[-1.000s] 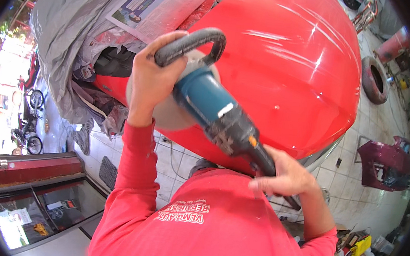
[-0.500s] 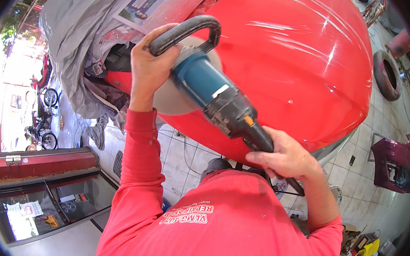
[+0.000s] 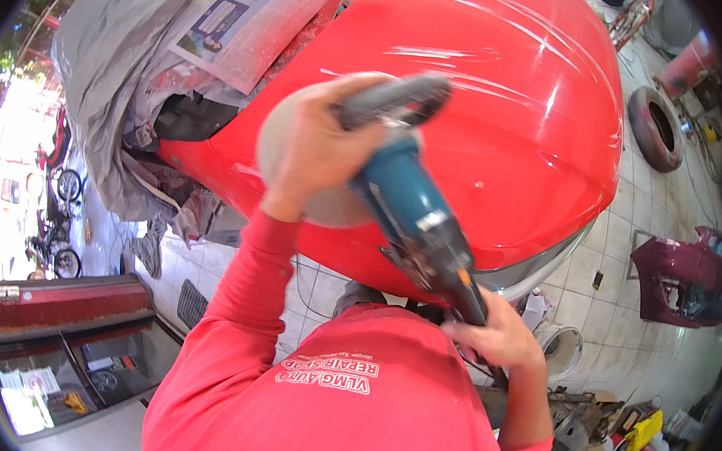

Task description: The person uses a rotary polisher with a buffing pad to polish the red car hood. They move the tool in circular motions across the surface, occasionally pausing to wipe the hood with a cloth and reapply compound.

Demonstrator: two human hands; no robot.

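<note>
A blue and black power polisher [image 3: 402, 186] slants across the front of me, over a glossy red car hood [image 3: 501, 164]. My left hand [image 3: 325, 146] is closed round its black loop handle [image 3: 413, 98]. The fingers of my right hand [image 3: 501, 331] wrap round the dark rear grip, from which a cord runs down. Below the polisher's head, the round pale pad [image 3: 279, 138] lies over the left part of the hood; its contact with the paint is hidden. Whitish streaks [image 3: 430, 53] show on the hood's far part.
Grey plastic sheeting [image 3: 107, 61] and a printed sheet [image 3: 241, 21] cover the car at the left. On the tiled floor to the right are a tire [image 3: 655, 130], a purple bumper [image 3: 683, 280] and a white bucket [image 3: 558, 350]. Another vehicle [image 3: 59, 295] stands at the lower left.
Both hands have carried the polisher to the right across the hood, and its loop handle has turned. The whole view has also shifted slightly. Both hands keep their hold.
</note>
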